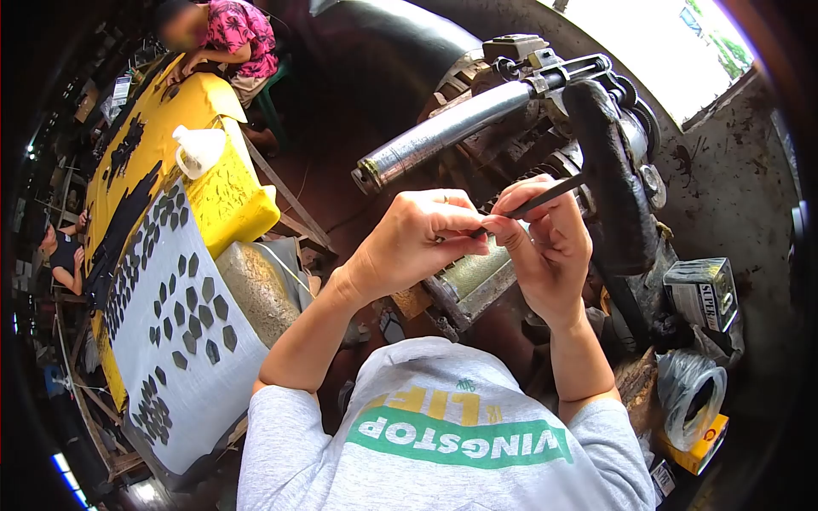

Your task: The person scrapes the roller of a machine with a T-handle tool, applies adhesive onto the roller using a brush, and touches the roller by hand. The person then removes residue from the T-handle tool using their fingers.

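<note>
A narrow black strip (554, 195) slants between my two hands and the thick black roll (609, 170) on the machine at right. My left hand (423, 234) is closed, its thumb and fingers pinching the strip's lower end; a ring shows on one finger. My right hand (547, 247) pinches the same strip just beside it, thumb below and fingers curled over. The strip's tip is hidden between my fingers. Both hands are raised in front of the machine, whose shiny metal roller (447, 132) lies beyond them.
A yellow-covered table (204, 94) at left bears a white jug (200, 151) and a pale sheet (217, 400) with many dark cut pieces. One person (239, 38) bends over its far end; another stands at its left. A tin (703, 294) and plastic-wrapped roll (690, 396) are at right.
</note>
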A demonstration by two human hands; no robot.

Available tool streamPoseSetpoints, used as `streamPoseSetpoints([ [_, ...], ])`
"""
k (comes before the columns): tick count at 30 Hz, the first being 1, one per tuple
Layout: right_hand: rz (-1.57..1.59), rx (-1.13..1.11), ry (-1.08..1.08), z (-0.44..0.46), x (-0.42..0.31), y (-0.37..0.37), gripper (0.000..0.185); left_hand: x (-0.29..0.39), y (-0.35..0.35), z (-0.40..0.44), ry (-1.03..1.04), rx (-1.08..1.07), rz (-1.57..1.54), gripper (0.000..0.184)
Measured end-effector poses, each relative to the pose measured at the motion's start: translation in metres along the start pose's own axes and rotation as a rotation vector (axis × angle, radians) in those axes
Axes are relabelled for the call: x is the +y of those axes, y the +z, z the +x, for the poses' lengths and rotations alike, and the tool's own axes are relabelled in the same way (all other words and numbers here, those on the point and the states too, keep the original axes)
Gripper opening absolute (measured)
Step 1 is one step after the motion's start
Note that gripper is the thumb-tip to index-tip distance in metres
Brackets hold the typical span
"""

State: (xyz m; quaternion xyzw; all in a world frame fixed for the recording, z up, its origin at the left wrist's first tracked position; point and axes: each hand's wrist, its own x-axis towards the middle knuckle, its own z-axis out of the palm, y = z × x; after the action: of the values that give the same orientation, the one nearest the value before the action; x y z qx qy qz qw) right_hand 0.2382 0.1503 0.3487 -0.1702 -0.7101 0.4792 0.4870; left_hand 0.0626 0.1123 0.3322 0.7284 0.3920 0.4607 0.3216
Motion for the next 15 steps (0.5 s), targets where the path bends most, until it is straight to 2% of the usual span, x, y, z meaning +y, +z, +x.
streamPoseSetpoints([
  [1,0.029,-0.011,0.028,0.000,-0.001,0.000,0.020,-0.001,-0.001,0.000,-0.006,-0.020,0.029,0.028],
  [4,0.041,-0.092,0.019,0.001,-0.003,-0.006,0.022,-0.005,0.004,0.000,0.035,0.044,-0.082,0.018],
  [6,0.009,-0.108,0.035,0.000,-0.005,-0.008,0.021,-0.003,0.001,0.001,0.052,0.031,-0.061,0.019],
  [9,-0.168,-0.101,0.055,-0.002,-0.008,-0.011,0.016,0.000,0.001,0.001,0.032,0.017,-0.035,0.022],
  [10,-0.190,-0.166,-0.031,-0.009,0.007,-0.015,0.016,0.000,0.000,0.000,0.016,0.014,-0.027,0.022],
  [15,-0.085,-0.055,0.012,-0.012,0.009,-0.005,0.019,0.001,-0.004,0.003,0.009,0.012,-0.057,0.020],
])
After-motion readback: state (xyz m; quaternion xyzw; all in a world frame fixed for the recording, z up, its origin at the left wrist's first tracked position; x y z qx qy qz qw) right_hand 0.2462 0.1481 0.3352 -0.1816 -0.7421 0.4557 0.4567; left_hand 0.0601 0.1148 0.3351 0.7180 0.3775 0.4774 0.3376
